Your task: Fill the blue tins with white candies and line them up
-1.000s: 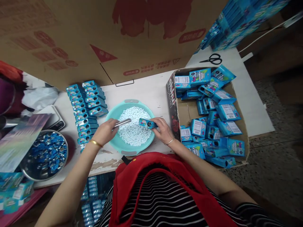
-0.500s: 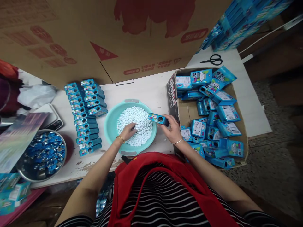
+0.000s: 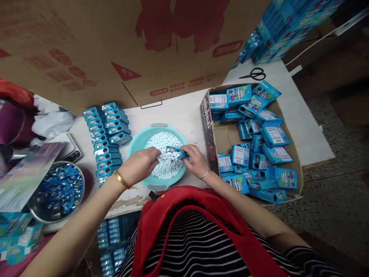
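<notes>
Teal plastic — the round basin sits on the white table right in front of the person, heaped with small white pellets. Over it the right hand is clamped on one end of a little blue box, held roughly level above the pellets. The left hand has come up out of the heap, where it was digging half a second ago, and now meets the box's other end with its fingers curled around a clutch of white pellets that bunch against the box mouth. A second ago that hand held a shiny metal tube; none shows in it now. The box itself has drifted from the basin's right rim back toward the middle.

Left of the basin, two rows of filled blue boxes lie side by side on the table — unchanged. Further left stands a metal bowl full of blue caps. To the right, touching the table edge near the right wrist, an open cardboard carton holds a loose jumble of the same blue boxes. Scissors lie beyond it, well apart.
</notes>
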{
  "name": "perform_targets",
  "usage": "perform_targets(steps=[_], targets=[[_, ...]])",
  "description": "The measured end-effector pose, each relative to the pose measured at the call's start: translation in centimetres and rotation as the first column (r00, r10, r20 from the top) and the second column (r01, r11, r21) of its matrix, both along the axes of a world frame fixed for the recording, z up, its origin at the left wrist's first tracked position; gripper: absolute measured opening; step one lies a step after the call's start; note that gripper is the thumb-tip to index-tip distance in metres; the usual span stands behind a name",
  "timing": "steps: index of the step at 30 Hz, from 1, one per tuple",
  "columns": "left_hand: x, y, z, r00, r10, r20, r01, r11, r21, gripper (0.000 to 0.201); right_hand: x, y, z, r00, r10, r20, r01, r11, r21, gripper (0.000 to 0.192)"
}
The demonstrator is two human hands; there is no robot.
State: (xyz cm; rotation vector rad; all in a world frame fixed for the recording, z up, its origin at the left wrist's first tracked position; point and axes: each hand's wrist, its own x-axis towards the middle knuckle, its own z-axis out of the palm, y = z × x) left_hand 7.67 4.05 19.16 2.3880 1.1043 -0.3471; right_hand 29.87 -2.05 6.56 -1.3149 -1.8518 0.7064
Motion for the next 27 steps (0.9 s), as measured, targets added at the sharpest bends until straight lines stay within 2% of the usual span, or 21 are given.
perform_targets(steps=[4, 7, 9, 11, 12, 14, 17, 19, 21, 24, 27], targets=[[2.6, -0.7, 2.9, 0.961, -0.05, -0.273, 0.07, 0.995, 0.064, 0.021, -0.6, -0.2, -0.2, 1.0, 0.017, -0.022, -0.017, 1.0, 0.018, 0.039], [3.9, -1.3, 4.5, 0.946, -0.085, -0.313, 0.127, 0.985, 0.116, 0.023, -0.9, -0.3, -0.5, 0.999, 0.031, -0.031, -0.031, 0.999, 0.004, 0.039], [3.7, -1.4, 4.7, 0.953, -0.11, -0.283, 0.159, 0.975, 0.155, 0.023, -1.0, -0.4, -0.7, 0.999, 0.028, -0.043, -0.028, 1.0, -0.013, 0.038], [2.3, -0.8, 3.8, 0.97, -0.084, -0.226, 0.132, 0.969, 0.207, 0.023, -0.9, -0.5, -0.9, 0.998, 0.01, -0.065, -0.011, 1.0, -0.024, 0.037], [1.1, -0.4, 2.7, 0.98, -0.043, -0.196, 0.087, 0.971, 0.224, 0.023, -0.7, -0.5, -1.0, 0.997, -0.006, -0.077, 0.003, 1.0, -0.028, 0.037], [-1.7, 0.6, -0.8, 0.985, 0.072, -0.155, -0.039, 0.978, 0.205, 0.025, 0.0, -0.4, -1.3, 0.994, -0.045, -0.097, 0.041, 0.998, -0.041, 0.036], [-5.6, 1.6, -8.1, 0.96, 0.19, -0.205, -0.191, 0.982, 0.015, 0.026, 1.3, -0.3, -1.4, 0.988, -0.108, -0.113, 0.101, 0.992, -0.071, 0.034], [-6.9, 1.9, -12.7, 0.957, 0.226, -0.183, -0.242, 0.968, -0.066, 0.024, 2.1, -0.2, -1.4, 0.984, -0.136, -0.111, 0.127, 0.988, -0.084, 0.032], [-6.7, 1.8, -16.3, 0.966, 0.221, -0.136, -0.237, 0.965, -0.114, 0.021, 2.7, -0.1, -1.3, 0.985, -0.145, -0.097, 0.137, 0.987, -0.087, 0.031], [-4.6, 1.6, -19.7, 0.982, 0.186, -0.032, -0.189, 0.966, -0.177, 0.021, 3.3, -0.1, -1.2, 0.985, -0.156, -0.073, 0.15, 0.986, -0.076, 0.03], [-2.2, 1.3, -21.6, 0.982, 0.177, 0.065, -0.159, 0.963, -0.218, 0.025, 3.5, -0.2, -1.2, 0.982, -0.184, -0.048, 0.18, 0.981, -0.076, 0.03]])
